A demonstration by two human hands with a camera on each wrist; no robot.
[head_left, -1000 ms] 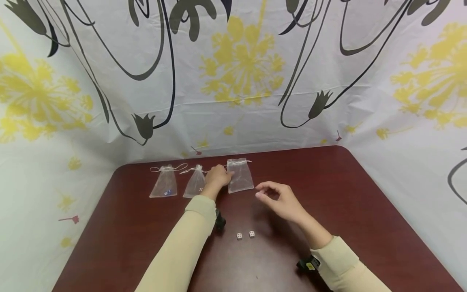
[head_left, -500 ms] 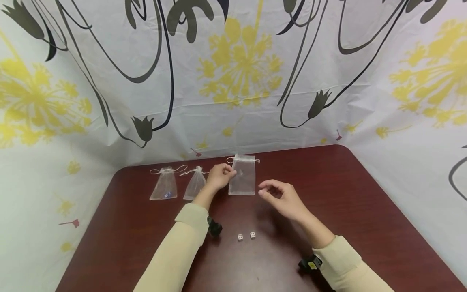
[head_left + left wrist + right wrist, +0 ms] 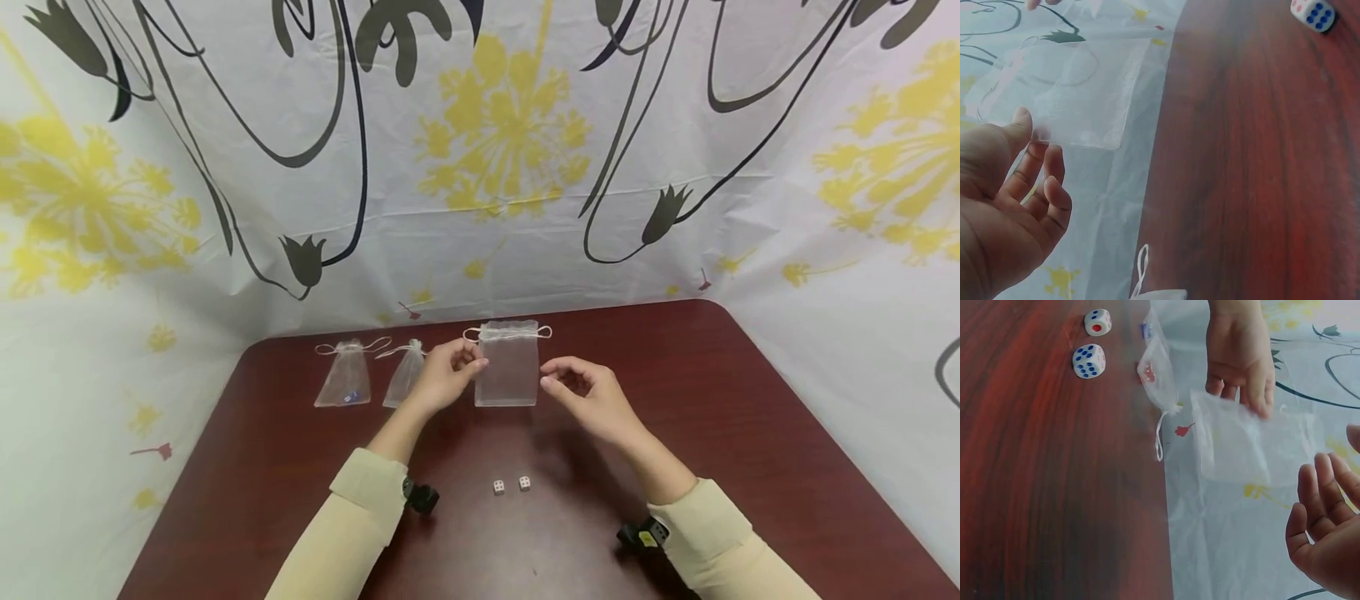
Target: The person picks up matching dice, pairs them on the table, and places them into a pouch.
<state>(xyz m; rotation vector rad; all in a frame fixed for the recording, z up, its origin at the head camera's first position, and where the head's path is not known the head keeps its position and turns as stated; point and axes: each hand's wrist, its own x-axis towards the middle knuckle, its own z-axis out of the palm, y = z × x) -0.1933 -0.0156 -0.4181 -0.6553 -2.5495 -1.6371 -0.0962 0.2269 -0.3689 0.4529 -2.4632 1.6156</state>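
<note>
My left hand (image 3: 447, 377) pinches the left edge of a sheer white drawstring pouch (image 3: 507, 375) between thumb and fingertips. In the left wrist view the pouch (image 3: 1088, 94) looks flat and see-through, held up off the table. My right hand (image 3: 596, 402), fingers loosely curved, stands at the pouch's right side. The right wrist view shows its fingertips (image 3: 1307, 481) close to the pouch (image 3: 1254, 447) with nothing between them. Two white dice lie on the table nearer to me, a left die (image 3: 498, 487) and a right die (image 3: 524, 483).
Left of my hands lie two more drawstring pouches. The far-left pouch (image 3: 343, 375) has something blue and white inside; a gathered pouch (image 3: 406, 377), partly behind my left hand, shows red marks inside. A dark red table (image 3: 720, 400) meets a patterned cloth (image 3: 510, 250) at its back edge.
My left hand has taken hold of the flat pouch's left edge, lifted it and shifted it slightly right, toward my right hand. The right hand has barely moved; the dice stay put.
</note>
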